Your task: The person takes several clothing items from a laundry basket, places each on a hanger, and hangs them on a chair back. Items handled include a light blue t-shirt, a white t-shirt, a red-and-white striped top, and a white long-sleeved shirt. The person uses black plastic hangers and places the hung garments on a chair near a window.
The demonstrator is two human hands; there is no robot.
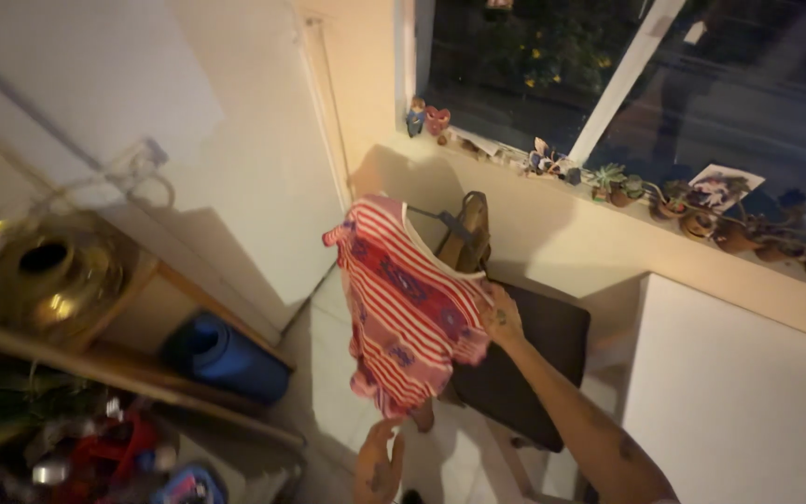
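The right hand is raised at arm's length, its fingers pinched shut on the edge of a red-and-white striped top. The garment hangs from a dark clothes hanger whose bar shows at the neckline, and the cloth drapes down in folds, with a band of darker red and blue pattern running across its middle. It hangs in the air in front of a chair, level with the top of the backrest.

The left hand is low at the bottom edge of the view, below the hem of the top and not touching it. Its fingers look loosely curled and I see nothing in it, though part of it is cut off and blurred.

Right behind the top stands a chair with a wooden back and a black seat; the garment covers part of both. A pale wall and a white door lie beyond. Along the window sill sit small potted plants and little figurines. On the left, a shiny brass vessel rests on a wooden shelf, with a rolled blue mat under it and blurred red and blue clutter in the bottom corner. A white surface fills the lower right.
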